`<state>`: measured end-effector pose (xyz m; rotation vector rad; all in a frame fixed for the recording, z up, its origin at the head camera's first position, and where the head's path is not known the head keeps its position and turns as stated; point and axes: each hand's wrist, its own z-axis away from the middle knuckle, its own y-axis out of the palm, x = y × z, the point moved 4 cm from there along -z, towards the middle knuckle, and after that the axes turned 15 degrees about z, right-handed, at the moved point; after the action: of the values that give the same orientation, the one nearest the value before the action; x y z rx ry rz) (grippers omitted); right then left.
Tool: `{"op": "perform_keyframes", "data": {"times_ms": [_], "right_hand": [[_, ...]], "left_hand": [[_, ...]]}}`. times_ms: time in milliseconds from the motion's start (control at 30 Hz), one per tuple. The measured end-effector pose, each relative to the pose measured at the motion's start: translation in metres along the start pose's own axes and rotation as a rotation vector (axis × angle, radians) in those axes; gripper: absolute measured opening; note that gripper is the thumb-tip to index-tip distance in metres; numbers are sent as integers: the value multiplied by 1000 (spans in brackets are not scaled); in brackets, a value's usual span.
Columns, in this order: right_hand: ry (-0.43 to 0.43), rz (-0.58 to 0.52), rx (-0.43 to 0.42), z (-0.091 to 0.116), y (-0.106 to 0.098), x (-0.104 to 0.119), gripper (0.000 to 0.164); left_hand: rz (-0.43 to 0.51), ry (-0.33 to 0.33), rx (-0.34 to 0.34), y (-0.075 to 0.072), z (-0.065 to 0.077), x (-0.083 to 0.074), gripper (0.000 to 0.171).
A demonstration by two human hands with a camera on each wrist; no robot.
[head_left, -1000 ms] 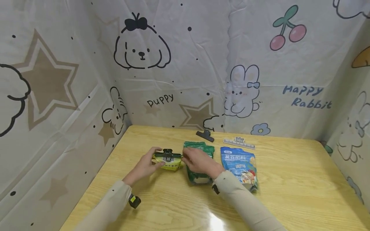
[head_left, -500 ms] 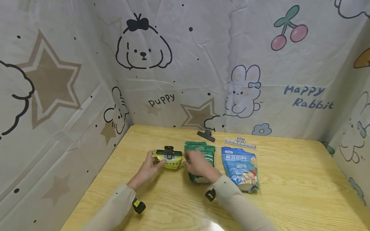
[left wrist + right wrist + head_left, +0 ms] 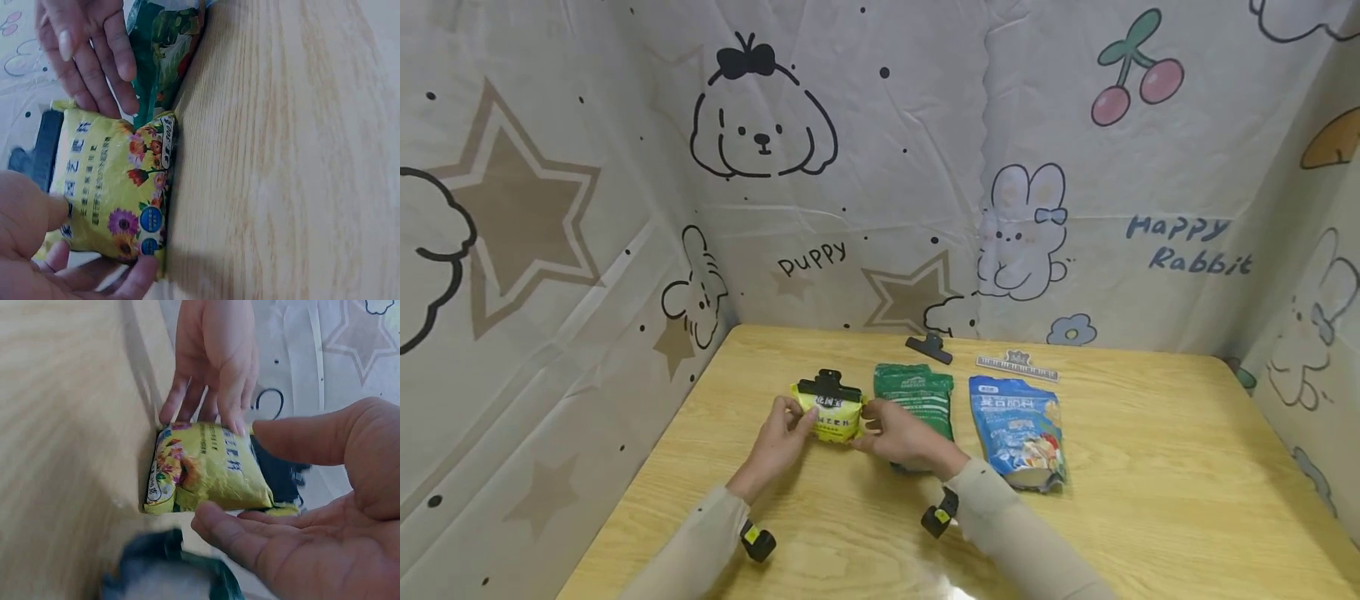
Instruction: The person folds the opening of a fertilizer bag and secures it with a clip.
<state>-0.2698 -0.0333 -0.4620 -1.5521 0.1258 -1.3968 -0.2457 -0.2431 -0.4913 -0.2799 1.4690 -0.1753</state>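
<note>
A small yellow fertilizer bag (image 3: 837, 422) with printed flowers stands on the table, and a black bag clip (image 3: 829, 385) sits across its top. My left hand (image 3: 778, 437) holds the bag's left side, thumb on the printed front and fingers around the edge. At the opposite side is my right hand (image 3: 898, 433). Its fingers are fairly straight and touch the bag's side in the right wrist view, with the thumb (image 3: 306, 439) apart from the fingers. Just behind the right hand lies a green bag (image 3: 917, 392), partly covered by it.
To the right lies a blue fertilizer bag (image 3: 1018, 433). Near the back edge are a loose black clip (image 3: 929, 347) and a flat silver clip with a patterned bar (image 3: 1018, 365). A printed cloth (image 3: 850, 167) rises behind the wooden table (image 3: 1150, 467).
The yellow bag has tipped back, so more of its front shows. My right hand has gone from its upper right corner to lower on its side, and its fingers have straightened.
</note>
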Motion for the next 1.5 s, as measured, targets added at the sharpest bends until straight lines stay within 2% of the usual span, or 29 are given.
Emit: {"op": "perform_keyframes", "data": {"times_ms": [200,333,500,600,700,867,967,1033,1167,1367,1500], "right_hand": [[2,-28,9,0,15,8,75],[-36,2,-13,-1,21,13,85],[-128,37,-93,-8,32,19,73],[-102,84,-151,-11,40,19,68],[-42,172,-210,-14,47,19,69],[42,284,-285,-18,50,19,63],[81,278,-297,-20,51,19,58],[91,266,-312,-19,52,20,56],[60,306,-362,-15,56,24,64],[-11,440,-347,-11,61,36,67],[-4,499,-309,-11,60,39,66]], "left_hand": [[-40,54,5,0,6,0,27],[-62,54,33,-1,11,1,35],[-132,53,30,-3,14,2,48],[-203,42,24,-4,12,3,51],[-269,49,13,-5,11,2,52],[-299,95,0,-5,10,-3,53],[-324,78,-5,-5,9,-2,54],[-338,62,-13,-5,9,0,55],[-343,49,-29,-4,7,3,57],[-326,46,-71,-2,8,2,62],[-324,21,-99,0,9,1,68]]}}
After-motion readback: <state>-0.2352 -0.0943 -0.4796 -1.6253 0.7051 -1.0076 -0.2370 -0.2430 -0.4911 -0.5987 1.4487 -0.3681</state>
